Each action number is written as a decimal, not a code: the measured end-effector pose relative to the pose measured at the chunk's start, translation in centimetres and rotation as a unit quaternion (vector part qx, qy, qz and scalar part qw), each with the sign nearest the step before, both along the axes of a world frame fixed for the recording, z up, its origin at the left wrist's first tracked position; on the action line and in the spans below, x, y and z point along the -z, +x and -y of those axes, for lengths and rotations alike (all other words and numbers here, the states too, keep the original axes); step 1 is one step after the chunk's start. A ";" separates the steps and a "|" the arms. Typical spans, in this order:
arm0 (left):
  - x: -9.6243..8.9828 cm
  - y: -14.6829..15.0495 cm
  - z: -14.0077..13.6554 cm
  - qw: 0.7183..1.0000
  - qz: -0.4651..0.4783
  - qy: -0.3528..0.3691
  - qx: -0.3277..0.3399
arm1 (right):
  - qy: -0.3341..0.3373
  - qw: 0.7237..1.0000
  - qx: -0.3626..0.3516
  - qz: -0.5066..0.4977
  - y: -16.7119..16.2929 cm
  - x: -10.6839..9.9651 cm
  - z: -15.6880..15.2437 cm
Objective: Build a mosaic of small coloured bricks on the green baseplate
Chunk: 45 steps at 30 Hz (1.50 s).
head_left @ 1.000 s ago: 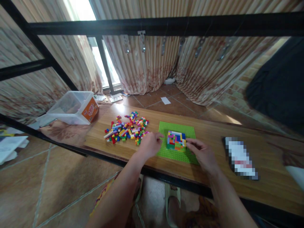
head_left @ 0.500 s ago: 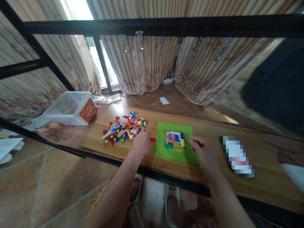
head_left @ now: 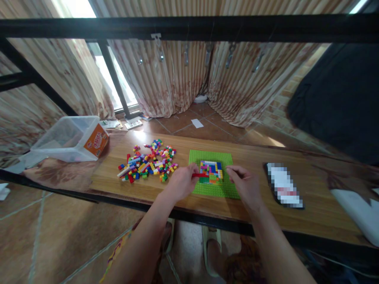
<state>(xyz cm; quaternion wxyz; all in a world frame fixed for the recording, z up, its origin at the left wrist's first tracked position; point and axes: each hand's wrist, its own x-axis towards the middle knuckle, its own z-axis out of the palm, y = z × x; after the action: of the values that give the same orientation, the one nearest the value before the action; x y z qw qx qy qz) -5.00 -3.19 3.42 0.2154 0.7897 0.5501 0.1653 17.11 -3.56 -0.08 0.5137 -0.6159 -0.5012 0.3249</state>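
My left hand (head_left: 185, 181) is closed on a long red brick (head_left: 201, 175), which sticks out to the right from the fingertips. It is over the left part of a green baseplate (head_left: 227, 191). On the plate sits a square, multicoloured brick build (head_left: 211, 172), with a white and blue edge along its far side; the red brick overlaps its near left part in view. At the plate's right side, my right hand (head_left: 245, 183) has thumb and fingers pinched together. Whatever may be between those fingertips is too small to make out.
A pile of loose coloured bricks (head_left: 148, 161) lies left of the plate on the wooden table (head_left: 154, 191). A clear plastic bin (head_left: 62, 138) with an orange label stands at the far left. A phone (head_left: 284, 186) lies right of my right hand. A black bar (head_left: 189, 27) crosses beyond the table.
My left hand has moved right from beside the brick pile to the baseplate, and the red brick is now over the build. My right hand stays pinched by the plate. The view has shifted right.
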 end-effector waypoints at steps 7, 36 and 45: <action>0.1 0.9 0.5 0.999 0.021 -0.005 0.027 | -0.017 0.999 -0.027 0.041 0.6 0.4 0.1; -1.3 -8.5 -0.9 0.972 -0.037 0.037 -0.229 | 0.112 0.910 -0.207 0.342 -12.4 0.3 -0.8; -1.3 -9.0 -0.9 0.977 0.010 0.012 -0.213 | 0.068 0.903 -0.243 0.347 -15.2 1.7 -3.2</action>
<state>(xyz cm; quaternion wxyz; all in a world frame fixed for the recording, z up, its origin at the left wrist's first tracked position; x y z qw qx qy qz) -13.96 -2.28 4.72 0.1710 0.6550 0.7017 0.2220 1.92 -0.35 -1.76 0.2533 -0.5126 -0.8025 0.1704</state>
